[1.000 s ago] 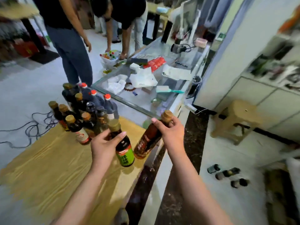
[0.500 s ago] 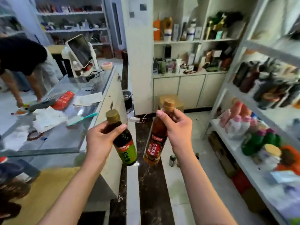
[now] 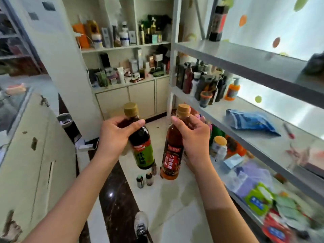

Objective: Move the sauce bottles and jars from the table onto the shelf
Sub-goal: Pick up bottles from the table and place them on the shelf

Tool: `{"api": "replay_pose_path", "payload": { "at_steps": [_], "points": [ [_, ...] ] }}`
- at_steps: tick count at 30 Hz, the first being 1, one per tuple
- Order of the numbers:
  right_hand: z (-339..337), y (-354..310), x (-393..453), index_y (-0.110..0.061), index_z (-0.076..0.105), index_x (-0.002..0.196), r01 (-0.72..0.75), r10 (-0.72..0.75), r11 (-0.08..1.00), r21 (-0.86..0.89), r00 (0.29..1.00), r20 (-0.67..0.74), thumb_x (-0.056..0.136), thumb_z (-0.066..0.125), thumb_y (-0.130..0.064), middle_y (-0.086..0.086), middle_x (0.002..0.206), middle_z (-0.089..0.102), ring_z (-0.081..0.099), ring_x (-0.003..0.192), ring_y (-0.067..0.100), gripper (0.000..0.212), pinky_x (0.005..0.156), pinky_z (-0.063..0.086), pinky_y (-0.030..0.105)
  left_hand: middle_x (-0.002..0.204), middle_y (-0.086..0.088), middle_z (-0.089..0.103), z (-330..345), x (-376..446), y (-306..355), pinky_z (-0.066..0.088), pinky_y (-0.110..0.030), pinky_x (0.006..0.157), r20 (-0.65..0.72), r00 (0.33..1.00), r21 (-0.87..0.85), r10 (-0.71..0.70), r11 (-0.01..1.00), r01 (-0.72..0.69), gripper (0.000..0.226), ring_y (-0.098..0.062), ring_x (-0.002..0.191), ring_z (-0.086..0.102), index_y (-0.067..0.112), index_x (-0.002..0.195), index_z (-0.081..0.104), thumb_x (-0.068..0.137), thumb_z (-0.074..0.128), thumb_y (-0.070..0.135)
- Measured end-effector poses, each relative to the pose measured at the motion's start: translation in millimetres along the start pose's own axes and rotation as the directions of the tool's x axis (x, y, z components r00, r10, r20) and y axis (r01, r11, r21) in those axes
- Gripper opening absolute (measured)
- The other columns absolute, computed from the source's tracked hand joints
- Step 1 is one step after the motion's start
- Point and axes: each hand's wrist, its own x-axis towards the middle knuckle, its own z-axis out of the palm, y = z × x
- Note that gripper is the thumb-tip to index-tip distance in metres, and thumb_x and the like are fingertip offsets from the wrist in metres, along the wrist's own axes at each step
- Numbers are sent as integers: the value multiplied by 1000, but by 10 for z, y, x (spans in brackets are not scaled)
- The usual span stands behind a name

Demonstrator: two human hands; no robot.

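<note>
My left hand (image 3: 116,135) grips a dark bottle with a green label (image 3: 141,148) by its upper body; its gold cap points up and the bottle tilts slightly. My right hand (image 3: 193,137) grips a reddish bottle with a red label (image 3: 172,155) near its neck, tan cap on top. Both bottles hang in the air above the floor, side by side. A white metal shelf (image 3: 245,132) stands to the right, its middle board level with my hands. The table is out of view.
Dark bottles and an orange pump bottle (image 3: 232,89) crowd the far end of the shelf's middle board, and a blue bag (image 3: 250,121) lies on it. Packets and jars fill the lower tier. Small bottles (image 3: 144,178) stand on the floor ahead. A cream counter (image 3: 31,146) runs along the left.
The view has swung right from the table and glass counter toward the white shelf. Both hands still carry their bottles, now closer to the shelf.
</note>
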Motion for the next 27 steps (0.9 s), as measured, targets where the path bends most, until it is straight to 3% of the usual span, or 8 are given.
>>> {"api": "replay_pose_path", "payload": {
  "at_steps": [4,11,15,20,23,27],
  "points": [
    [-195,162,488,-24,77,91,5,-8,999,-37,998,-70,84,78,-37,-3,87,76,71,83,11,15,75,55,27,80,15,75,519,503,-73,48,-14,61,56,998,-20,-8,1000,9,40,0,75,69,27,84,74,55,80,53],
    [-309,338,1747,-25,76,86,94,-103,989,-112,992,-71,86,78,-25,-11,76,75,70,69,0,2,60,49,7,93,14,75,1390,1754,-135,57,-24,70,128,992,-204,-19,978,46,60,-4,85,71,27,105,66,52,84,48],
    [-296,442,2582,-24,76,93,80,-92,968,-237,995,-38,86,78,-31,-11,82,76,71,76,3,11,66,51,11,90,13,75,1783,2550,-106,58,-21,69,161,986,-213,40,977,-5,59,-3,83,71,30,95,67,44,81,57],
    [-291,445,3425,-21,77,83,122,-141,958,-261,988,-59,87,77,-22,-12,73,75,69,64,-1,4,60,48,9,97,5,75,2203,3337,20,57,-28,78,207,974,-293,94,956,-29,56,-8,90,72,25,102,68,53,82,47],
    [-348,350,3862,-27,77,86,128,-155,928,-349,987,-50,85,78,-32,-13,76,76,71,70,1,6,62,52,15,95,7,76,2427,3675,189,56,-19,73,267,951,-347,159,936,-59,48,-8,89,72,26,101,70,57,82,43],
    [-485,68,4537,-27,77,86,194,-214,861,-470,977,12,82,80,-39,-15,72,74,68,65,-4,12,57,48,11,93,8,76,2739,4201,547,54,-15,70,373,894,-371,250,923,-104,43,-9,89,72,25,101,71,62,82,38]
  ]
}}
